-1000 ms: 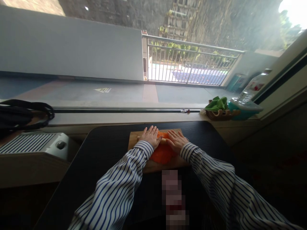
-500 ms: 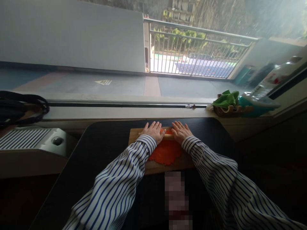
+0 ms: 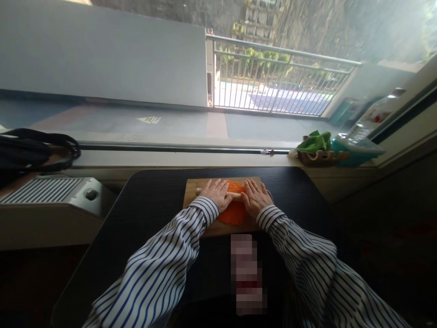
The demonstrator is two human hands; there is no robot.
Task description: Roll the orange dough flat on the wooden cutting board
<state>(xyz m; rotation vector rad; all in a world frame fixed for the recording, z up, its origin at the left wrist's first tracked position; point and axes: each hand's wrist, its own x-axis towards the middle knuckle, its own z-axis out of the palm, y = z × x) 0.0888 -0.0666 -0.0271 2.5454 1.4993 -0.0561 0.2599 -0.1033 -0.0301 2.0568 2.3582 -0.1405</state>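
Note:
A flattened sheet of orange dough (image 3: 234,212) lies on a wooden board (image 3: 191,191) on the black table (image 3: 150,214). A thin wooden rolling pin (image 3: 235,195) lies across the dough. My left hand (image 3: 215,193) rests flat on the pin's left part, fingers stretched out. My right hand (image 3: 255,197) rests flat on its right part in the same way. Both sleeves are white with blue stripes. Most of the pin is hidden under my palms.
A window sill runs behind the table, with a wooden bowl holding green cloth (image 3: 316,148) and a teal container (image 3: 357,150) at the right. A grey striped appliance (image 3: 51,193) and a black bag (image 3: 30,152) sit at the left. A blurred patch (image 3: 246,273) is near me.
My hands pushed the pin away to the board's far edge, then drew it back toward me over the dough. The view shifted slightly.

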